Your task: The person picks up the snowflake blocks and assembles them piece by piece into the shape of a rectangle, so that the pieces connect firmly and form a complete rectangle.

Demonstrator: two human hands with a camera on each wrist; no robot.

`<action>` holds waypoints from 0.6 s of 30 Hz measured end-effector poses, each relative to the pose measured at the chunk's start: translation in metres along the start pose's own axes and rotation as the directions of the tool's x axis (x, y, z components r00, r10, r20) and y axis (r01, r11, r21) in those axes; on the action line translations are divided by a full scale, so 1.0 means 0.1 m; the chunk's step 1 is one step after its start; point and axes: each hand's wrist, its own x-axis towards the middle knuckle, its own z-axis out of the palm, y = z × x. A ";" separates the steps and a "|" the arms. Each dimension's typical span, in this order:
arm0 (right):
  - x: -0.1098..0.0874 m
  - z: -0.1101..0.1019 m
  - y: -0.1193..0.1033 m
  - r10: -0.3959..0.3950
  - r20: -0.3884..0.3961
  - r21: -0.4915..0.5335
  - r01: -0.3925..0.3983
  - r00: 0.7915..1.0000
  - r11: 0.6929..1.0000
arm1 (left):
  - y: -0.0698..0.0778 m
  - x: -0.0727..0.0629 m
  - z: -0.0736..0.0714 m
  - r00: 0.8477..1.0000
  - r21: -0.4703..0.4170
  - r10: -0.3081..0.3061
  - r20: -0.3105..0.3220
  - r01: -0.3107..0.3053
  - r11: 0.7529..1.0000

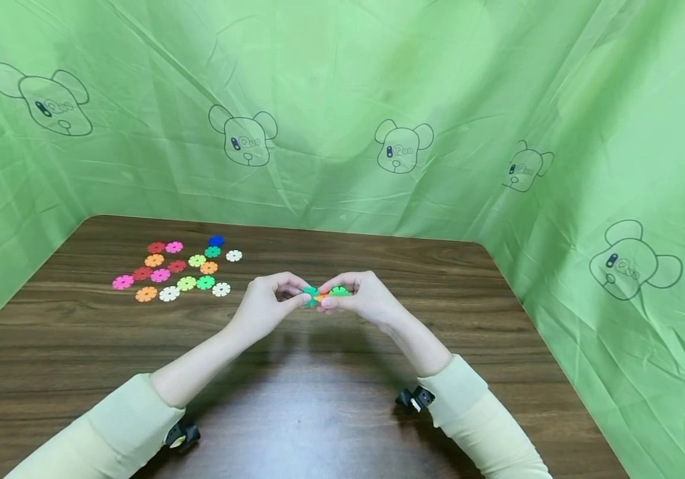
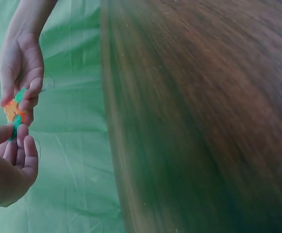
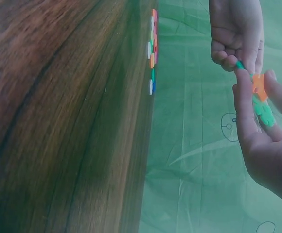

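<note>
Over the table, my left hand pinches a green slotted plastic disc between thumb and fingers. Facing it, my right hand pinches an orange slotted disc, which has a second green disc attached. In the right wrist view, the orange disc sits against this lighter green disc beside the right palm. The left wrist view has the orange disc between the two green ones, its edge meeting the left-hand disc. Fingertips partly cover all three pieces.
Several loose slotted discs in pink, red, orange, white, yellow-green, green and blue, such as a white one, lie flat on the left of the wooden table. Green curtains hang around its back and sides.
</note>
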 end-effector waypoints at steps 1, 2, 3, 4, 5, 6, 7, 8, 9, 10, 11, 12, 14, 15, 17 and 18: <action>-0.01 -0.01 0.00 -0.006 0.001 -0.005 0.006 1.000 1.000 | 0.00 0.00 0.00 1.000 -0.003 -0.005 0.004 0.005 1.000; -0.01 -0.01 -0.01 -0.012 -0.001 -0.011 0.012 1.000 1.000 | 0.01 0.01 -0.01 1.000 -0.007 -0.010 0.009 0.010 1.000; -0.02 -0.02 -0.01 -0.018 -0.003 -0.014 0.018 1.000 1.000 | 0.01 0.01 -0.02 1.000 -0.011 -0.018 0.013 0.018 1.000; -0.02 -0.03 -0.01 -0.023 -0.005 -0.014 0.023 1.000 1.000 | 0.01 0.02 -0.03 1.000 -0.014 -0.021 0.018 0.021 1.000; -0.03 -0.04 -0.02 -0.028 -0.010 -0.015 0.028 1.000 0.999 | 0.01 0.02 -0.05 0.999 -0.012 -0.028 0.019 0.028 1.000; -0.04 -0.05 -0.03 -0.034 -0.012 -0.012 0.034 0.999 0.999 | 0.02 0.03 -0.07 0.999 -0.003 -0.032 0.020 0.032 0.999; -0.04 -0.06 -0.03 -0.037 -0.013 -0.004 0.037 0.999 0.999 | 0.03 0.04 -0.10 0.999 0.006 -0.036 0.019 0.035 0.999; -0.04 -0.07 -0.04 -0.040 -0.013 0.003 0.040 0.999 0.999 | 0.03 0.04 -0.13 0.999 0.019 -0.035 0.019 0.035 0.999; -0.05 -0.08 -0.04 -0.042 -0.012 0.008 0.043 0.999 0.999 | 0.02 0.05 -0.15 0.999 0.033 -0.037 0.017 0.036 0.999; -0.05 -0.09 -0.05 -0.047 -0.011 0.008 0.047 0.999 0.999 | 0.01 0.05 -0.19 0.999 0.046 -0.038 0.014 0.037 0.998; -0.06 -0.10 -0.05 -0.052 -0.013 0.005 0.053 0.999 0.999 | 0.01 0.05 -0.22 0.999 0.054 -0.043 0.014 0.043 0.998; -0.06 -0.11 -0.05 -0.057 -0.015 -0.006 0.057 0.998 0.998 | 0.00 0.05 -0.25 0.999 0.062 -0.045 0.015 0.044 0.997; -0.07 -0.14 -0.06 -0.069 -0.021 -0.025 0.069 0.997 0.997 | -0.02 0.05 -0.32 0.998 0.067 -0.054 0.022 0.053 0.996; -0.07 -0.15 -0.05 -0.076 -0.027 -0.044 0.075 0.997 0.996 | -0.03 0.05 -0.35 0.998 0.073 -0.063 0.025 0.061 0.995; -0.07 -0.17 -0.05 -0.088 -0.038 -0.062 0.085 0.995 0.994 | -0.05 0.04 -0.41 0.997 0.079 -0.073 0.035 0.070 0.994; -0.07 -0.18 -0.05 -0.092 -0.042 -0.068 0.089 0.995 0.994 | -0.06 0.04 -0.45 0.996 0.088 -0.076 0.040 0.072 0.994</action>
